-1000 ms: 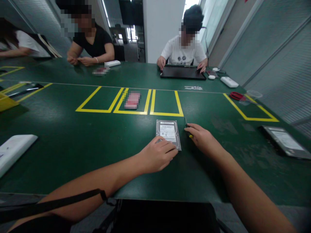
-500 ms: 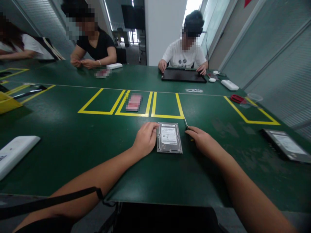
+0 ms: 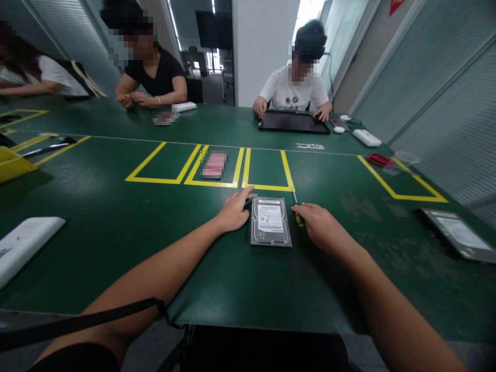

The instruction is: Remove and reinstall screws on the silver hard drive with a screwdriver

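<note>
Plainly, from the head camera, a dark green table (image 3: 228, 294) is shown, its near edge crossed by two bare forearms. Inward from the middle of that edge, a silver hard drive (image 3: 270, 222) is laid flat, label up, apparently placed there to be within reach of both hands. Beside its left side, the left hand (image 3: 233, 209) is spread, thumb and index finger apart and nothing gripped, a pose seemingly suited to bracing; whether the drive is touched cannot be told. Just off its right side, a yellow-and-black screwdriver (image 3: 299, 220) is clasped in the right hand (image 3: 318, 223), its shaft aimed toward the far edge, probably for easy turning of the grip.

The table surface is scuffed toward the right edge, where a second drive (image 3: 459, 235) is set. Yellow tape (image 3: 267, 187) is stuck down in box outlines, likely to mark places for things. At the far edge, a black panel (image 3: 294, 122) is handled by a co-worker in a white shirt. The room is bounded by blind-covered partitions (image 3: 437, 108) and a white pillar (image 3: 263, 51).
</note>
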{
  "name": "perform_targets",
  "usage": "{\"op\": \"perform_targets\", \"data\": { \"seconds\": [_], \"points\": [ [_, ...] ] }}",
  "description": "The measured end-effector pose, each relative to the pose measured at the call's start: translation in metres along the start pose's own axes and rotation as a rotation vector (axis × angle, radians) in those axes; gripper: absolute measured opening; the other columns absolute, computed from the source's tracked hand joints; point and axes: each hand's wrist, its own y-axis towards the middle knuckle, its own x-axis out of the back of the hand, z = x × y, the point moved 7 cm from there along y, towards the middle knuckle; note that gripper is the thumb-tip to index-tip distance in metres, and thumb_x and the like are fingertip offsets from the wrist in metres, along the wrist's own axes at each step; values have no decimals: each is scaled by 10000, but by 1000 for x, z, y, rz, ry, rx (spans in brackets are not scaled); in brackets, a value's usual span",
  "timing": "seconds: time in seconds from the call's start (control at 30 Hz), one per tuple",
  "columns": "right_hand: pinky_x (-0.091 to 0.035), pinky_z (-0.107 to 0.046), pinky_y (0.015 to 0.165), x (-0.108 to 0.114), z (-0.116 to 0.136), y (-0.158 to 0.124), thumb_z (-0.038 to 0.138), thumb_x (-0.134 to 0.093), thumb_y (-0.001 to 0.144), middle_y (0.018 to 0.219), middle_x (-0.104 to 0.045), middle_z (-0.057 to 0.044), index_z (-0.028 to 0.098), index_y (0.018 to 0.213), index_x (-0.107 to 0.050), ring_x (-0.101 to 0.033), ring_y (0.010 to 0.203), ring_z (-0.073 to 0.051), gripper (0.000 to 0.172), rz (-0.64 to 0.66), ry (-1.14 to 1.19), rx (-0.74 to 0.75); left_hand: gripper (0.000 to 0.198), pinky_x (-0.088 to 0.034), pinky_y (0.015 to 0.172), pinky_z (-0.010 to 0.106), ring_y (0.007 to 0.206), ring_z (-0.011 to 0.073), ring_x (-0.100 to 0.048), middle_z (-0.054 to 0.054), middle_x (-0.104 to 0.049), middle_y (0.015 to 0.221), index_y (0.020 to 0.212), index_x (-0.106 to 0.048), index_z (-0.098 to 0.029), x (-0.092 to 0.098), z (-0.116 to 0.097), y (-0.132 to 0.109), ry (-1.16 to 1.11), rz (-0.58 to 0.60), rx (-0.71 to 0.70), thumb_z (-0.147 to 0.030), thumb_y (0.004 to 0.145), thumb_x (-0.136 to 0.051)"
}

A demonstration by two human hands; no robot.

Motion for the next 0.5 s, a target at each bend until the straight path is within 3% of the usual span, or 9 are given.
{"op": "perform_targets", "data": {
  "seconds": [0.2, 0.33, 0.5],
  "points": [
    [-439, -462, 1105, 1, 9, -1, 132, -337, 976, 1308, -633, -137, 97, 1366, -580, -522, 1304, -307, 460, 12, 72, 6, 772, -367, 1138, 459, 1268, 255, -555, 82, -669, 1293, 1432, -422, -157, 3, 7, 0, -140, -62, -13, -18, 672, -440],
    [-395, -503, 1128, 1, 18, -3, 300, -339, 1027, 1336, -615, -142, 97, 1386, -555, -485, 1335, -319, 466, 16, 82, -19, 545, -479, 1006, 404, 1063, 222, -673, 59, -754, 1063, 1297, -530, -150, 7, 19, -1, -318, -155, 97, -77, 775, -395],
    [-376, -540, 1126, 13, 45, -8, 551, -470, 958, 1440, -506, -209, 26, 1474, -427, -449, 1349, -365, 737, -26, 112, -65, 383, -512, 880, 358, 924, 223, -701, 19, -751, 803, 1202, -596, -164, 20, 14, -12, -285, -228, 95, -206, 890, -380]
  ]
}}
